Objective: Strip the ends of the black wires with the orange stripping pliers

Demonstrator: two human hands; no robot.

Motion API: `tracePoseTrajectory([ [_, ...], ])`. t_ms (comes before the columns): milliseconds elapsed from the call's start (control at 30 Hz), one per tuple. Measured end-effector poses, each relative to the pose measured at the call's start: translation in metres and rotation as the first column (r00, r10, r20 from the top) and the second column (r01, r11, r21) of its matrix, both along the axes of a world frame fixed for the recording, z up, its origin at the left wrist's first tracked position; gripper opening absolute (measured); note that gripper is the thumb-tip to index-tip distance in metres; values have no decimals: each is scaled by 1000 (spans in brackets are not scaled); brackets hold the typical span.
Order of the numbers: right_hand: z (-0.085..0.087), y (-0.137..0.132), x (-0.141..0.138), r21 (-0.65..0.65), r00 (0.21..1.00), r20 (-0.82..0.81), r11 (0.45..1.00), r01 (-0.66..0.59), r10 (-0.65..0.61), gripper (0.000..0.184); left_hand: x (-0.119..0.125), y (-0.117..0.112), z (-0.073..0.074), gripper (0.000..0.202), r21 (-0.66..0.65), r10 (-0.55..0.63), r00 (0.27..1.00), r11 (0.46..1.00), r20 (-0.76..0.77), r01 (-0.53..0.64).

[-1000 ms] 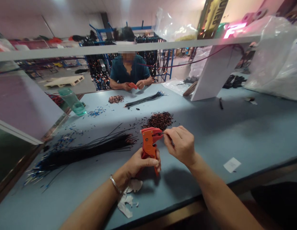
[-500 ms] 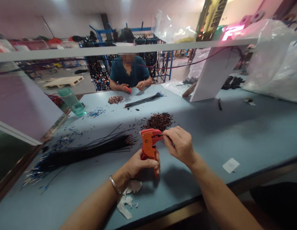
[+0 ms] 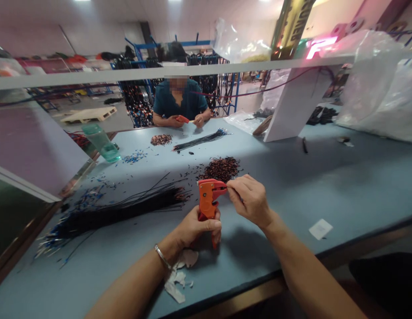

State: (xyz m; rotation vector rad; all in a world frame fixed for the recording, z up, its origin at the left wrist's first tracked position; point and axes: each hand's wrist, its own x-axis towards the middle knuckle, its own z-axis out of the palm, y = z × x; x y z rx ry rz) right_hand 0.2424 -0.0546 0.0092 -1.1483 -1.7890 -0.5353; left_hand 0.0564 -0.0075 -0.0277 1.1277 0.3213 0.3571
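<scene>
My left hand (image 3: 204, 227) is wrapped round the handles of an orange-red wire stripper (image 3: 208, 197), held upright above the table with its jaws pointing right. At the jaw tips, my right hand (image 3: 249, 197) pinches a thin dark wire, mostly hidden by the fingers. Just behind the stripper lies a heap of short black and copper-coloured pieces (image 3: 222, 167). A thick bundle of black wires (image 3: 122, 212) lies to the left, with copper ends toward the stripper and blue and white ends at far left.
Across the table a co-worker (image 3: 181, 102) holds a red tool (image 3: 182, 119). Near them are a smaller wire bundle (image 3: 201, 140) and a copper-coloured heap (image 3: 161, 140). A green bottle (image 3: 101, 142) stands at left; torn white paper (image 3: 175, 285) lies by my left wrist. A shelf board (image 3: 132, 73) spans the table.
The stripper and my left hand have shifted slightly right, toward my right hand, and the jaw gap looks narrower. My right hand has hardly moved. The co-worker's red tool has moved slightly right.
</scene>
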Motion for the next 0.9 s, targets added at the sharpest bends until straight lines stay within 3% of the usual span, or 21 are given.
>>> tracePoseTrajectory([
  [300,-3,0,-4,50,999,20,998,26,-27,13,2,-2,-1,41,3,30,999,1000,-31,-30],
  [533,-6,-2,-10,67,993,-1,991,114,-114,14,3,-5,2,41,13,43,999,999,-13,-43],
  [733,-12,2,-10,56,988,2,986,156,-156,13,5,-6,3,44,-24,149,987,988,-52,-150],
  [900,-19,7,-4,0,986,-12,986,164,-164,13,6,-4,4,51,33,226,973,974,-47,-225],
])
